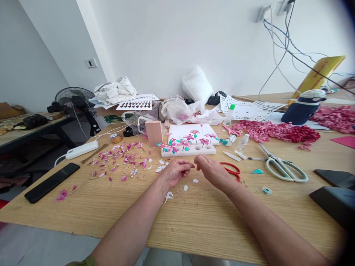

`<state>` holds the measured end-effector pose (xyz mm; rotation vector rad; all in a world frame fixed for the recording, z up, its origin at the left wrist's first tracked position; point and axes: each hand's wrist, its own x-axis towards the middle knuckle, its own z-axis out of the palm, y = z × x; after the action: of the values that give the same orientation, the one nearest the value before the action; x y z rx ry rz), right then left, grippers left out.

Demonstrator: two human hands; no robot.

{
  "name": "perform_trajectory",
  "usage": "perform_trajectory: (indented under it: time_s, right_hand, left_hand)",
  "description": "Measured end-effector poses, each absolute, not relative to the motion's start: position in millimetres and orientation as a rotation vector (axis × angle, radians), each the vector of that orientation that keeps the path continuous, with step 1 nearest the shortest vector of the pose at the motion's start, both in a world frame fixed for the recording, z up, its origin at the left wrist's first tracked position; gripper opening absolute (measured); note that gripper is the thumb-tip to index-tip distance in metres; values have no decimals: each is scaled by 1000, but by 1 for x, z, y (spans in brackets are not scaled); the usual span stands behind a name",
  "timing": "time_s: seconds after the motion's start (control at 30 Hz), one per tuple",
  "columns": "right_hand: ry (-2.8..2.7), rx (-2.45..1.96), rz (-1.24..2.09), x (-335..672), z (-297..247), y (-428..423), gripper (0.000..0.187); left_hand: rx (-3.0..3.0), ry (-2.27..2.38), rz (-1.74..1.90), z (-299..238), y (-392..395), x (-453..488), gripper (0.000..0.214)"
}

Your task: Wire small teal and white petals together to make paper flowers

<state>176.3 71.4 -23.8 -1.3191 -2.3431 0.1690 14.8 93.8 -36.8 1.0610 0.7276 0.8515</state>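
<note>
Left hand (179, 172) and right hand (208, 170): fingers pinched closed, tips nearly meeting; anything between is too small to tell. Keep pinch light, wrists steady. White petals (185, 188) lie just bodyward of fingertips; don't brush them. Flowers (184, 143) on foam block (191, 152) just beyond; red scissors (234, 172) right of fingers.

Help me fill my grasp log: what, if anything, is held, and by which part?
It cannot be told: the left hand and right hand are pinched close together, but anything in either grip is too small to make out.
</note>
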Motion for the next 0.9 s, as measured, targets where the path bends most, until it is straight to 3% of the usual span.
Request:
perform_trajectory:
  time_s: [0.17, 0.43, 0.9]
  right_hand:
    - [-2156, -1424, 295, 174, -31, 77, 13]
    - [-1994, -1547, 286, 174, -35, 84, 10]
    - [-2002, -1528, 260, 173, -33, 83, 12]
  left_hand:
    - [1207, 853, 919, -34, 90, 19, 14]
    - [1922, 1106, 1186, -29, 85, 25, 13]
    - [1434, 1071, 1066, -27, 86, 30, 12]
